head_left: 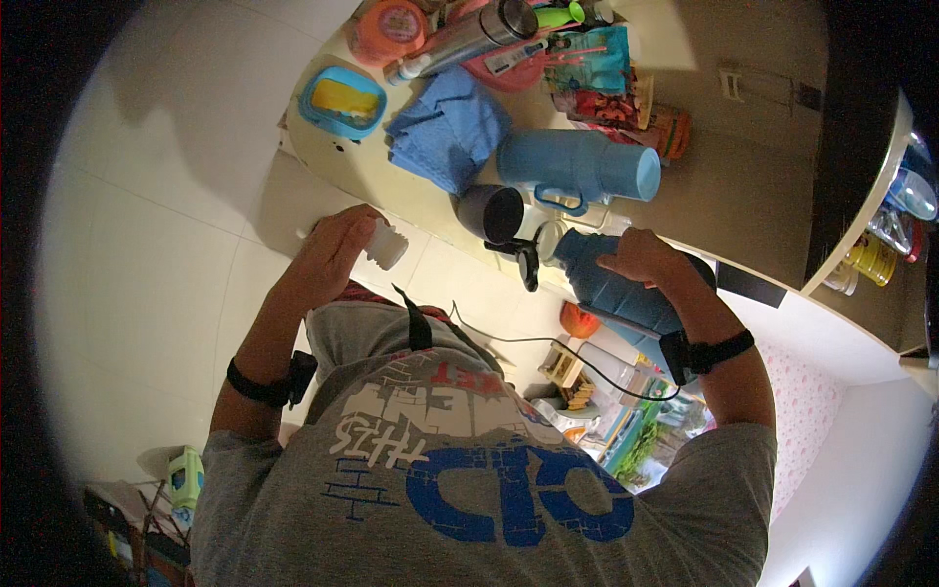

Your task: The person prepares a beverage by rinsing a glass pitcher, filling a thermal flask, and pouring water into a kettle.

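Observation:
My left hand holds a white ribbed, threaded stopper off the table's near edge. On the right, my right hand is closed on a large blue ribbed jug, which lies tilted, its narrower end towards the left. A pale round part is at that end; whether it belongs to the jug I cannot tell. Beside it, a dark cup stands at the table edge, a black strap-like part below it. A light-blue thermos jug with a handle is just beyond the cup.
On the cream table are a blue cloth, a blue container with something yellow, a steel flask, an orange-lidded tub and several packets. A black cable runs across below the jug. A shelf with plastic bottles is at right.

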`<action>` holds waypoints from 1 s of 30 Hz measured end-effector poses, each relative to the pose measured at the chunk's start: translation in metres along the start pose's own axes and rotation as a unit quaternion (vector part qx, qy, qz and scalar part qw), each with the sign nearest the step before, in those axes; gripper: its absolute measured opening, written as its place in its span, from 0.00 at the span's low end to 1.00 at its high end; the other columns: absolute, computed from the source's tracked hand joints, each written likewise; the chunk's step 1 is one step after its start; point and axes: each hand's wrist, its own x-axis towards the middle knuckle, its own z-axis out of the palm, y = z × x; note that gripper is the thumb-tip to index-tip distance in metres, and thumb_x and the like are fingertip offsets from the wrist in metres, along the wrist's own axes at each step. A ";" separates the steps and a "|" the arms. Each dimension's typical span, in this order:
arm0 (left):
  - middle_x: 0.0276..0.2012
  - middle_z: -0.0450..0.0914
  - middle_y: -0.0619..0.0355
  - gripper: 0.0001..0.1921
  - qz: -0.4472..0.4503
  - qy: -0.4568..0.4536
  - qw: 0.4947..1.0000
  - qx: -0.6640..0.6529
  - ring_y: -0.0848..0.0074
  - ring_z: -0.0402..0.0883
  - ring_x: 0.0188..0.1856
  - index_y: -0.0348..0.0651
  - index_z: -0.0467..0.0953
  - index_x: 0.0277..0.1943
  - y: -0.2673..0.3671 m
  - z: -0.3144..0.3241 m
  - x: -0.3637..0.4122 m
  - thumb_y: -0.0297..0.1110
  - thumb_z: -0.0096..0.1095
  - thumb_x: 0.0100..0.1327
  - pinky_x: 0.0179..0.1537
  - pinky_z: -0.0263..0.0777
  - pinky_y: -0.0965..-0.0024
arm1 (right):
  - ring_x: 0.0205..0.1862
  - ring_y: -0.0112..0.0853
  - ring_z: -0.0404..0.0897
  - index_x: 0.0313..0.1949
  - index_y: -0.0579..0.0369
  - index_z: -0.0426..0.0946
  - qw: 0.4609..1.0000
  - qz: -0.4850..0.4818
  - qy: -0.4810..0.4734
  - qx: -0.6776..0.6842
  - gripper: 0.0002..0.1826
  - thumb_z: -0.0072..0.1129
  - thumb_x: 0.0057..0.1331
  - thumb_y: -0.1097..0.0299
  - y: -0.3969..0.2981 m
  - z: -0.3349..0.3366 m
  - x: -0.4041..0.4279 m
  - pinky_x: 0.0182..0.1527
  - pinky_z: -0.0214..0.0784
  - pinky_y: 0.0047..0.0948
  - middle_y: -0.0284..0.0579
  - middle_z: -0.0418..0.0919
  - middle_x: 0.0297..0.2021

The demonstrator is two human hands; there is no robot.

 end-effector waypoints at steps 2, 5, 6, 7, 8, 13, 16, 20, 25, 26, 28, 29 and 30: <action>0.25 0.74 0.50 0.20 0.031 0.009 0.999 0.006 0.69 0.72 0.28 0.31 0.73 0.41 -0.002 -0.002 0.000 0.41 0.38 0.76 0.33 0.68 0.65 | 0.17 0.39 0.81 0.29 0.77 0.77 0.998 -0.011 0.040 0.041 0.35 0.57 0.64 0.44 0.003 0.003 0.003 0.19 0.77 0.36 0.63 0.80 0.25; 0.26 0.74 0.51 0.20 0.028 -0.002 1.000 0.002 0.70 0.71 0.28 0.32 0.73 0.41 0.001 -0.005 0.004 0.41 0.38 0.76 0.34 0.67 0.66 | 0.17 0.39 0.81 0.28 0.78 0.76 0.998 -0.005 0.038 0.059 0.35 0.58 0.64 0.44 0.006 0.003 0.002 0.18 0.76 0.35 0.63 0.80 0.23; 0.26 0.74 0.51 0.20 0.028 -0.003 1.000 0.003 0.70 0.71 0.28 0.32 0.73 0.41 0.000 -0.007 0.004 0.41 0.38 0.76 0.34 0.67 0.66 | 0.17 0.39 0.81 0.28 0.78 0.76 0.997 -0.005 0.038 0.060 0.35 0.58 0.64 0.44 0.005 0.003 0.001 0.18 0.76 0.35 0.63 0.80 0.23; 0.31 0.76 0.49 0.24 -0.003 -0.020 1.000 0.017 0.68 0.74 0.33 0.35 0.74 0.44 -0.003 -0.009 0.005 0.49 0.36 0.75 0.38 0.69 0.65 | 0.17 0.39 0.81 0.28 0.77 0.76 0.996 -0.002 0.059 0.068 0.35 0.58 0.64 0.44 0.006 0.005 0.000 0.18 0.76 0.35 0.62 0.80 0.23; 0.36 0.78 0.48 0.28 -0.034 -0.038 0.998 0.032 0.65 0.77 0.37 0.38 0.74 0.47 -0.005 -0.010 0.006 0.57 0.35 0.73 0.43 0.71 0.64 | 0.17 0.39 0.81 0.28 0.76 0.77 0.994 0.002 0.080 0.076 0.34 0.58 0.64 0.44 0.006 0.007 -0.001 0.17 0.76 0.35 0.62 0.80 0.22; 0.27 0.73 0.54 0.20 0.068 -0.030 0.996 0.046 0.73 0.69 0.30 0.33 0.72 0.39 -0.001 0.004 0.020 0.42 0.38 0.77 0.36 0.66 0.68 | 0.19 0.41 0.81 0.27 0.74 0.79 0.996 -0.030 0.077 0.044 0.35 0.56 0.64 0.42 0.028 0.026 0.009 0.22 0.78 0.36 0.59 0.81 0.23; 0.28 0.73 0.53 0.20 0.018 -0.062 0.998 0.016 0.72 0.69 0.31 0.33 0.72 0.40 0.005 0.012 0.028 0.41 0.38 0.77 0.37 0.66 0.67 | 0.20 0.42 0.82 0.25 0.72 0.80 0.996 -0.035 0.077 0.040 0.35 0.54 0.65 0.41 0.032 0.030 -0.005 0.28 0.79 0.37 0.57 0.81 0.24; 0.30 0.74 0.52 0.19 0.036 -0.097 0.993 0.052 0.71 0.70 0.32 0.33 0.72 0.41 0.004 0.026 0.043 0.41 0.38 0.77 0.40 0.67 0.66 | 0.26 0.47 0.84 0.31 0.75 0.79 0.988 -0.042 0.146 0.034 0.38 0.54 0.64 0.38 0.051 0.054 -0.014 0.38 0.78 0.41 0.61 0.81 0.24; 0.33 0.76 0.51 0.19 0.022 -0.143 0.988 0.046 0.70 0.72 0.36 0.33 0.73 0.43 0.008 0.044 0.061 0.41 0.38 0.77 0.45 0.68 0.67 | 0.29 0.50 0.84 0.31 0.77 0.76 0.964 -0.020 0.232 0.127 0.41 0.57 0.61 0.36 0.079 0.092 -0.028 0.37 0.76 0.44 0.65 0.80 0.24; 0.34 0.77 0.51 0.19 0.007 -0.148 0.989 0.025 0.70 0.73 0.37 0.33 0.73 0.44 0.010 0.049 0.065 0.41 0.38 0.77 0.46 0.68 0.67 | 0.29 0.50 0.84 0.31 0.77 0.76 0.963 -0.016 0.232 0.139 0.41 0.57 0.61 0.36 0.088 0.102 -0.032 0.37 0.76 0.44 0.65 0.80 0.24; 0.35 0.77 0.51 0.19 0.024 -0.139 0.988 0.065 0.70 0.73 0.38 0.32 0.73 0.46 0.014 0.052 0.071 0.41 0.38 0.77 0.47 0.68 0.67 | 0.23 0.45 0.82 0.25 0.73 0.77 0.935 -0.006 0.251 0.250 0.38 0.58 0.62 0.38 0.095 0.115 -0.046 0.30 0.74 0.42 0.60 0.79 0.19; 0.37 0.78 0.51 0.19 0.042 -0.122 0.987 0.096 0.70 0.74 0.40 0.32 0.73 0.47 0.018 0.055 0.072 0.41 0.38 0.77 0.48 0.68 0.67 | 0.23 0.45 0.82 0.25 0.73 0.77 0.932 -0.007 0.251 0.263 0.38 0.58 0.62 0.38 0.100 0.130 -0.046 0.30 0.74 0.42 0.60 0.79 0.19; 0.39 0.79 0.49 0.20 0.027 -0.147 0.982 0.116 0.68 0.75 0.41 0.31 0.73 0.48 0.038 0.058 0.077 0.41 0.39 0.76 0.49 0.68 0.66 | 0.19 0.42 0.80 0.23 0.71 0.77 0.925 0.014 0.243 0.292 0.36 0.59 0.62 0.40 0.109 0.144 -0.046 0.27 0.72 0.41 0.57 0.76 0.16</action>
